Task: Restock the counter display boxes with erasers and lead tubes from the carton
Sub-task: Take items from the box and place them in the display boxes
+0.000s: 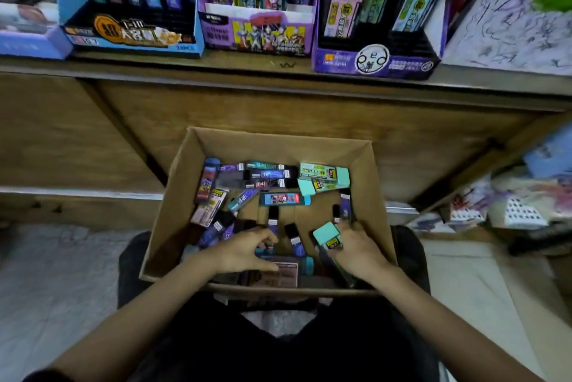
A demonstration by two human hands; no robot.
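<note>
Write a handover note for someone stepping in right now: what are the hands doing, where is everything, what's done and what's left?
Left hand: down in the carton, fingers curled over the loose packs; whether it grips one cannot be told.
Right hand: holds a teal-capped pack inside the carton.
Three display boxes stand on the counter above, each partly filled; the right display box shows empty front slots.
Done: unclear how much.
Left: many packs lie in the carton, to be sorted into the boxes.
</note>
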